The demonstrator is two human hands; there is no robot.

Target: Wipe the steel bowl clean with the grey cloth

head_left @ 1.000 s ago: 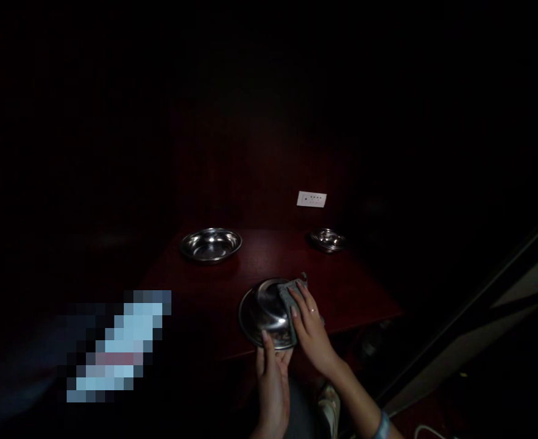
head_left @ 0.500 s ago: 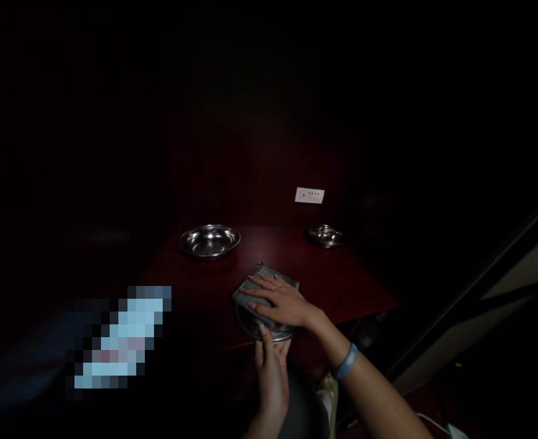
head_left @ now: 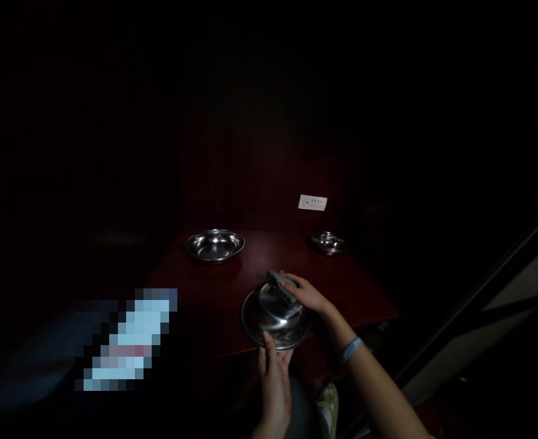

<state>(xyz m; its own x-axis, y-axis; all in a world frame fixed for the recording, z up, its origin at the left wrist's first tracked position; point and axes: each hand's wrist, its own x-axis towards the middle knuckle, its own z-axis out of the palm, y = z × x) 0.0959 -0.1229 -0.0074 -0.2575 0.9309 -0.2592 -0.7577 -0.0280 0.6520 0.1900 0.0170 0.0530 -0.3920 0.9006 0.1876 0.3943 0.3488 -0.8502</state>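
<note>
A shiny steel bowl (head_left: 275, 317) is held at the table's near edge, its rounded outside apparently facing up. My left hand (head_left: 275, 372) grips its near rim, thumb on top and fingers underneath. On the bowl's far right side, my right hand (head_left: 307, 296) presses a grey cloth (head_left: 281, 281), which is bunched under the fingers. Part of the cloth is hidden by that hand.
On the dark red table (head_left: 269, 250), a wide steel basin (head_left: 215, 247) stands back left and smaller steel bowls (head_left: 328, 242) back right. A white socket plate (head_left: 313, 202) is on the wall. A pixelated bright patch (head_left: 131, 341) lies at left.
My right hand and the cloth have slid from across the bowl's top to its far right side, baring the shiny surface. My left hand keeps its grip on the rim.
</note>
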